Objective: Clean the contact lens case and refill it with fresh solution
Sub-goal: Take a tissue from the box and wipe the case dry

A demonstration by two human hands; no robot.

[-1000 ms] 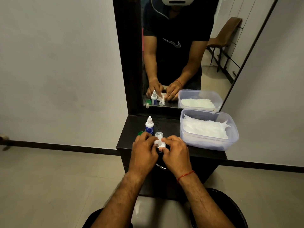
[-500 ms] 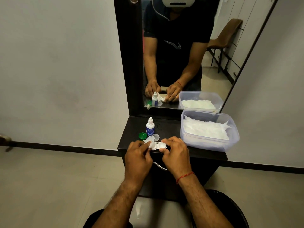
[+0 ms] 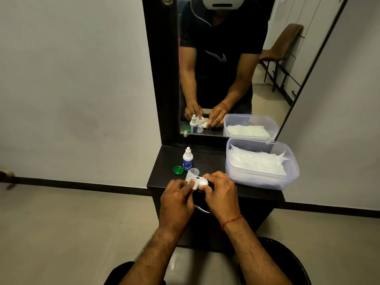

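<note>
Right at the front edge of the desk (image 3: 257, 192), both hands are bunched up around the lens case (image 3: 202, 182). Right hand (image 3: 221, 194) has its fingers curled closed on the case's right end, pinning it just over the desk edge. Left hand (image 3: 176, 199) is pinched shut on a small wad of tissue (image 3: 190, 178), pressing it into the left well, so I'd say we're mid-wipe and the cleaning part isn't finished.

Just past the left hand's fingertips there's a clear cap (image 3: 194, 172) sitting loose, and a green cap (image 3: 178, 170) a bit further out to that hand's left. Beyond those stands the little solution bottle (image 3: 187, 159), upright, top seems to be off but hard to say. Off past the right hand is a plastic tub (image 3: 292, 177) full of tissues.

What worries me: the case hangs right at the edge, so a slip of the right hand's grip while rubbing could drop it to the floor. A careless reach could also knock the bottle over, or flick a loose cap off the desk.
</note>
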